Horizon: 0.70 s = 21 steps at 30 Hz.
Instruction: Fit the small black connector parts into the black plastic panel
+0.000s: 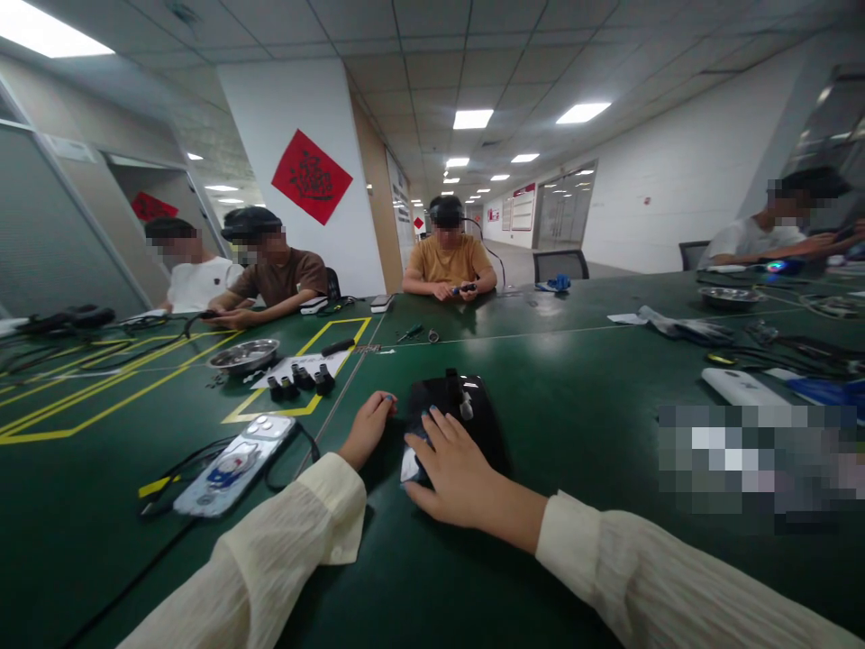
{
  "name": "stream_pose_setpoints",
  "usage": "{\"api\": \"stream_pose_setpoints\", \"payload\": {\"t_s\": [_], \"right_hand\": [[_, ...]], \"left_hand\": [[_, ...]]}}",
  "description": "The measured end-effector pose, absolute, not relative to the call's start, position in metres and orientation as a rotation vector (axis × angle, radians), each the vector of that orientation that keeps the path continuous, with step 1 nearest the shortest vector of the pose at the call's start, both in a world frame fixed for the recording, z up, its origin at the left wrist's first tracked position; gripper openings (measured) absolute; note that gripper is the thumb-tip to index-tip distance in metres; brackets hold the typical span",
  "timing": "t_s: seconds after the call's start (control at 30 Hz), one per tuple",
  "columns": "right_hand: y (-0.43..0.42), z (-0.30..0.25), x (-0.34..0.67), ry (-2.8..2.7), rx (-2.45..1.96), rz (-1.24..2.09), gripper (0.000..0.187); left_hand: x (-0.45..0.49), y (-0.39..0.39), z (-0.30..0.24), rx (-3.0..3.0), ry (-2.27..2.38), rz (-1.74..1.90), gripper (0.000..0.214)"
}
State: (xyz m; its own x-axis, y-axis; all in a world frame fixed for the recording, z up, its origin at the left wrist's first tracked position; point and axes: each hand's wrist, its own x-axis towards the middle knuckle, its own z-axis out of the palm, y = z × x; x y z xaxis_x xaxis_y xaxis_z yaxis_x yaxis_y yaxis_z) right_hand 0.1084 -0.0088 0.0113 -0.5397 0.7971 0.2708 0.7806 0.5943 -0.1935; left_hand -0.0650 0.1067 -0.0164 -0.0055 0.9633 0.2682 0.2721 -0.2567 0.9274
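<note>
My right hand [452, 473] lies flat, fingers spread, on a glossy black flat object [487, 424] whose kind I cannot make out. A small white piece [409, 463] shows at the edge of this hand, partly covered by it. On top of the black object, past my fingertips, stand a short black upright part [452, 386] and a small clear piece [466, 407]. Just left of the object my left hand [368, 428] rests on the table with curled fingers. Whether anything is between them is hidden.
On the green table [574, 541], a phone in a decorated case [236, 464] lies left among black cables. Several black cylindrical parts [302, 379] and a metal bowl [244, 355] stand beyond it. A white device [743, 388] lies right. Other people sit around the table.
</note>
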Motion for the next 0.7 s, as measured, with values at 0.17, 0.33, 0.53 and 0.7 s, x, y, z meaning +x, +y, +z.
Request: {"api": "stream_pose_setpoints", "payload": {"t_s": [0.17,0.33,0.53,0.7], "right_hand": [[0.005,0.01,0.096,-2.469,-1.375,0.067,0.066],[0.009,-0.002,0.093,-2.502,-1.393,0.076,0.055],[0.015,-0.004,0.103,-2.379,-1.534,0.069,0.055],[0.031,-0.002,0.12,-2.303,-1.662,0.118,0.058]], "left_hand": [[-0.064,0.106,-0.015,1.592,1.308,1.297,0.016],[-0.064,0.107,-0.015,1.606,1.304,1.295,0.015],[-0.063,0.105,-0.013,1.615,1.316,1.282,0.016],[-0.062,0.103,-0.011,1.59,1.335,1.265,0.015]]}}
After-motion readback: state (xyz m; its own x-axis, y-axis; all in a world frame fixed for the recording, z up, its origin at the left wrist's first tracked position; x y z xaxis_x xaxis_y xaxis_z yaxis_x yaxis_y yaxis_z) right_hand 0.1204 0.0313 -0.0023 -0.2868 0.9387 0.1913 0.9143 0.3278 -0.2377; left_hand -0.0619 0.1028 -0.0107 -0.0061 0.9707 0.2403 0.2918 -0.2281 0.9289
